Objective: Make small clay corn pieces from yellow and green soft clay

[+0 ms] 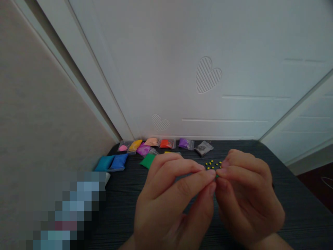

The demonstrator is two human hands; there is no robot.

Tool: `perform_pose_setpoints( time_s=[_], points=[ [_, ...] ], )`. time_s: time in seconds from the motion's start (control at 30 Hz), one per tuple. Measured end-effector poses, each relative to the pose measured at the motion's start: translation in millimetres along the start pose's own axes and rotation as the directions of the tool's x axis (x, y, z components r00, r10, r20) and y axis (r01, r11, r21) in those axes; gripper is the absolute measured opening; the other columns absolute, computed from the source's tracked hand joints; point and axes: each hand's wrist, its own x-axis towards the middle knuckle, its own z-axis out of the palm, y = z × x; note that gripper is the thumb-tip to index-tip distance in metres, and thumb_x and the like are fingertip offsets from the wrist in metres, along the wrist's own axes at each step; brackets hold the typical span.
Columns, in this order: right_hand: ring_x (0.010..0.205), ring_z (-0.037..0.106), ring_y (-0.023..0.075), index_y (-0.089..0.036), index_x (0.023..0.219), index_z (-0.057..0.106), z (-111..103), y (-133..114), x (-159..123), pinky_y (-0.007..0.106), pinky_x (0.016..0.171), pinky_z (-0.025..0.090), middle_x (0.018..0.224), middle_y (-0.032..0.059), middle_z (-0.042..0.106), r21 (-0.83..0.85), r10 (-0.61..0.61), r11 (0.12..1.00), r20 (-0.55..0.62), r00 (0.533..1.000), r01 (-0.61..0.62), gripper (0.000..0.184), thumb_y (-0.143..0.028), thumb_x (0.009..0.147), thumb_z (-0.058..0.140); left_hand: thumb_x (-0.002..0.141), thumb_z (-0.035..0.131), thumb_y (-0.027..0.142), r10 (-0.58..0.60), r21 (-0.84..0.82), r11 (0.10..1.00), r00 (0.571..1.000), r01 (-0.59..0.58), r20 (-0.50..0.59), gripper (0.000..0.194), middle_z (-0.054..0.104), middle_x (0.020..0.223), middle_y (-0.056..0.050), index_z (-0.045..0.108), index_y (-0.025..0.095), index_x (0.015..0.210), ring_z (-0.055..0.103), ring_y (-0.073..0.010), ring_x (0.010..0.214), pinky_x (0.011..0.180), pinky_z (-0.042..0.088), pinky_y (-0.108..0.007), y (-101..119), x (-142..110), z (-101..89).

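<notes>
My left hand (174,198) and my right hand (247,194) meet fingertip to fingertip above a dark table (286,194). Between the pinched fingertips shows a tiny green bit of clay (216,176). Both hands have their fingers closed in a pinch on it. Just behind the fingertips, several small yellow clay pieces (213,164) lie scattered on the table. A green clay bag (147,160) lies just behind my left hand, partly hidden by it.
Small bags of coloured clay line the table's back edge: pink (122,147), yellow (135,144), magenta (143,150), peach (151,141), red (165,143), purple (185,143), grey (203,148). Two blue bags (111,162) lie at left. White panelled wall with heart shapes (208,74) stands behind.
</notes>
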Motion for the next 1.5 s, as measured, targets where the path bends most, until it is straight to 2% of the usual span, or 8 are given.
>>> perform_pose_setpoints(
  time_s=[0.5, 0.67, 0.87, 0.93, 1.03, 1.13, 1.3, 1.5],
  points=[
    [0.072, 0.053, 0.0155, -0.013, 0.083, 0.057, 0.9, -1.4, 0.5, 0.034, 0.061, 0.043, 0.081, 0.0037, 0.054, 0.045, 0.019, 0.999, -0.018, 1.000, -0.018, 0.021, -0.002, 0.064, 0.056, 0.065, 0.062, 0.008, -0.016, 0.017, 1.000, 0.999, 0.017, -0.030, 0.021, 0.062, 0.079, 0.001, 0.063, 0.022, 0.080, 0.056, -0.0143, 0.079, 0.070, 0.048, -0.027, -3.5, -1.1, 3.1],
    [0.072, 0.053, 0.0156, -0.014, 0.085, 0.059, 1.6, -2.4, -0.3, 0.035, 0.062, 0.043, 0.081, 0.0037, 0.055, 0.080, 0.023, 0.997, -0.018, 1.000, -0.021, 0.022, -0.004, 0.065, 0.056, 0.064, 0.062, 0.007, 0.022, -0.024, 0.999, 0.999, -0.023, -0.037, 0.021, 0.061, 0.078, 0.002, 0.062, 0.021, 0.078, 0.055, -0.0131, 0.078, 0.071, 0.046, -0.026, -6.7, -0.9, 2.9],
    [0.074, 0.053, 0.0172, -0.014, 0.095, 0.059, -2.8, 2.4, 2.2, 0.038, 0.064, 0.043, 0.084, 0.0053, 0.055, 0.122, -0.016, 0.992, 0.001, 1.000, 0.016, 0.033, -0.004, 0.064, 0.056, 0.066, 0.061, 0.009, -0.090, -0.120, 0.989, 0.996, 0.092, 0.024, 0.016, 0.060, 0.078, 0.002, 0.063, 0.022, 0.076, 0.055, -0.0125, 0.076, 0.070, 0.045, -0.025, -6.9, 0.3, -2.3],
    [0.075, 0.053, 0.0172, -0.015, 0.097, 0.058, -5.6, 5.3, 4.6, 0.039, 0.067, 0.044, 0.086, 0.0053, 0.055, 0.122, -0.048, 0.992, 0.028, 0.998, 0.044, 0.038, -0.001, 0.062, 0.057, 0.067, 0.060, 0.010, -0.182, -0.183, 0.964, 0.980, 0.195, 0.086, 0.016, 0.060, 0.080, 0.002, 0.063, 0.023, 0.076, 0.056, -0.0126, 0.076, 0.071, 0.045, -0.024, -7.8, 0.6, -3.6],
    [0.078, 0.054, 0.0176, -0.016, 0.099, 0.058, -10.2, 9.4, 8.6, 0.040, 0.068, 0.045, 0.089, 0.0053, 0.056, 0.142, -0.082, 0.988, 0.147, 0.986, 0.061, 0.042, 0.000, 0.061, 0.059, 0.070, 0.059, 0.011, -0.314, -0.323, 0.876, 0.932, 0.359, 0.183, 0.015, 0.061, 0.081, 0.002, 0.062, 0.024, 0.077, 0.055, -0.0135, 0.082, 0.073, 0.044, -0.024, -10.9, -0.1, -3.2],
    [0.082, 0.054, 0.0179, -0.018, 0.101, 0.057, -13.7, 11.7, 11.6, 0.039, 0.070, 0.046, 0.091, 0.0049, 0.056, 0.134, -0.091, 0.989, 0.272, 0.958, 0.057, 0.042, -0.003, 0.062, 0.061, 0.072, 0.058, 0.013, -0.373, -0.429, 0.774, 0.882, 0.467, 0.287, 0.012, 0.060, 0.081, 0.001, 0.062, 0.023, 0.078, 0.055, -0.0140, 0.083, 0.074, 0.045, -0.024, -14.6, -0.3, -2.2],
    [0.083, 0.056, 0.0174, -0.018, 0.102, 0.056, -15.9, 12.4, 12.6, 0.040, 0.077, 0.045, 0.091, 0.0043, 0.059, 0.095, -0.094, 0.993, 0.309, 0.947, 0.067, 0.041, -0.005, 0.063, 0.062, 0.073, 0.057, 0.014, -0.385, -0.424, 0.729, 0.834, 0.538, 0.396, 0.007, 0.060, 0.080, 0.000, 0.061, 0.020, 0.074, 0.057, -0.0144, 0.080, 0.075, 0.045, -0.027, -16.0, 5.3, -4.6],
    [0.084, 0.055, 0.0171, -0.020, 0.098, 0.058, -18.4, 13.3, 12.5, 0.039, 0.078, 0.044, 0.092, 0.0038, 0.058, 0.049, -0.081, 0.996, 0.330, 0.941, 0.068, 0.038, -0.004, 0.063, 0.062, 0.073, 0.057, 0.014, -0.406, -0.364, 0.738, 0.805, 0.568, 0.433, 0.006, 0.059, 0.079, -0.001, 0.060, 0.019, 0.073, 0.056, -0.0148, 0.078, 0.074, 0.045, -0.027, -14.3, 8.9, -6.5]
  ],
)
